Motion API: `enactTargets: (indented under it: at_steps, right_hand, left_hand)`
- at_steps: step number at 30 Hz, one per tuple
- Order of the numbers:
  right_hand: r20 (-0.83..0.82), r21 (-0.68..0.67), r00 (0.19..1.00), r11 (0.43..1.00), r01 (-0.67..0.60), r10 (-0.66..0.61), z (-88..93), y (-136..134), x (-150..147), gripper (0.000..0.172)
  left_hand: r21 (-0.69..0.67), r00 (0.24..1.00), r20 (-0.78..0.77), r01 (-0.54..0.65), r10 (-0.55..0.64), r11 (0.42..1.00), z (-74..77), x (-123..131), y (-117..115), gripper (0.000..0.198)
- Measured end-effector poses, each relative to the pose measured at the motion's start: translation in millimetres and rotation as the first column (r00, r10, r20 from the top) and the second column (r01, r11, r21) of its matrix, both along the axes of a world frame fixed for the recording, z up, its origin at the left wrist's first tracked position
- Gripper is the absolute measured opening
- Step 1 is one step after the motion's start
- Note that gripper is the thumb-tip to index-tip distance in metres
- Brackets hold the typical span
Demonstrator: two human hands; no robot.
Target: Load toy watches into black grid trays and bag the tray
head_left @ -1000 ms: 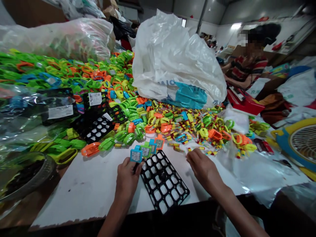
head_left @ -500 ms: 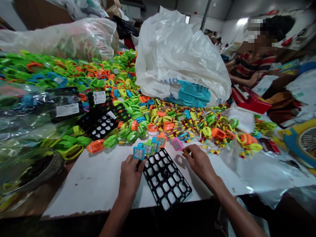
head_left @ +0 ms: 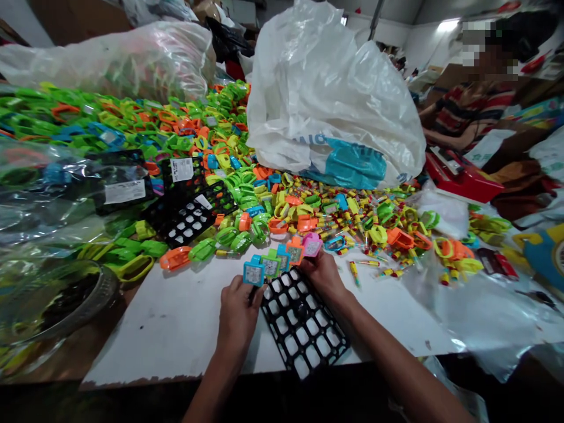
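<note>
A black plastic grid tray (head_left: 301, 336) lies tilted on the white tabletop. Along its far edge stands a row of toy watches with square faces: a blue one (head_left: 254, 272), a green one (head_left: 270, 267), a second blue one (head_left: 283, 257) and an orange one (head_left: 295, 251). My left hand (head_left: 238, 308) is closed on the tray's far left corner, just below the nearest blue watch. At the far right corner, my right hand (head_left: 325, 275) pinches a pink toy watch (head_left: 312, 245) beside the orange one. Its fingertips are partly hidden.
A heap of coloured toy watches (head_left: 189, 126) fills the back left. Small yellow tubes (head_left: 348, 217) lie scattered beneath a large white plastic bag (head_left: 330, 100). More black trays (head_left: 189, 223) and a clear bowl (head_left: 88, 299) are at left. Another person (head_left: 467, 117) sits back right.
My right hand has moved left with the pink watch, from beside the tray to the end of the row. My left hand has kept its grip. The view has shifted slightly.
</note>
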State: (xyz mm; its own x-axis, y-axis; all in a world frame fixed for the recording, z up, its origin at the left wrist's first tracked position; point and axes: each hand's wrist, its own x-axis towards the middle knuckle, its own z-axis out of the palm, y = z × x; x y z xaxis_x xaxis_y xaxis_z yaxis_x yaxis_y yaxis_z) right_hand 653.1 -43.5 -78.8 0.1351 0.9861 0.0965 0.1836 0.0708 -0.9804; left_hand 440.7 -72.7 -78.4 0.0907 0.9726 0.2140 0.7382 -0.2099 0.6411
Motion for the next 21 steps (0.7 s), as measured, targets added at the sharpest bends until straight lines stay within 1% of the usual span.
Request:
enactTargets:
  at_steps: [4, 6, 10, 12, 14, 18, 21]
  right_hand:
    - [0.016, 0.000, 1.000, 1.000, 0.008, -0.008, -3.1, -1, 4, 0.032]
    - [0.017, 0.007, 1.000, 1.000, -0.011, 0.011, -5.3, -1, 6, 0.031]
    - [-0.046, -0.017, 0.998, 0.999, -0.035, 0.034, -4.7, -3, 10, 0.030]
    - [0.009, -0.006, 0.999, 0.999, -0.043, 0.043, -2.0, -5, 11, 0.030]
    - [0.106, 0.031, 0.993, 0.998, -0.052, 0.049, 1.7, -6, 11, 0.031]
    - [0.300, 0.107, 0.951, 0.989, -0.106, 0.069, 9.2, -9, 8, 0.030]
    - [0.355, 0.169, 0.931, 0.974, -0.149, 0.081, 11.2, -10, 4, 0.030]
  left_hand:
    - [0.004, 1.000, 0.001, -0.011, 0.011, 1.000, -1.4, 0, 0, 0.018]
    - [-0.010, 1.000, 0.002, -0.020, 0.020, 1.000, -0.7, 1, 0, 0.019]
    - [-0.033, 1.000, 0.000, -0.031, 0.031, 0.999, 1.3, 3, -1, 0.021]
    - [-0.040, 1.000, -0.001, -0.031, 0.031, 0.999, 1.3, 3, -1, 0.022]
    - [-0.044, 0.999, 0.003, -0.035, 0.035, 0.998, 0.7, 3, -1, 0.022]
    - [-0.043, 0.999, 0.002, -0.050, 0.050, 0.998, -0.7, 2, -1, 0.023]
    - [-0.021, 0.999, -0.012, -0.051, 0.051, 0.998, -1.5, 1, -2, 0.023]
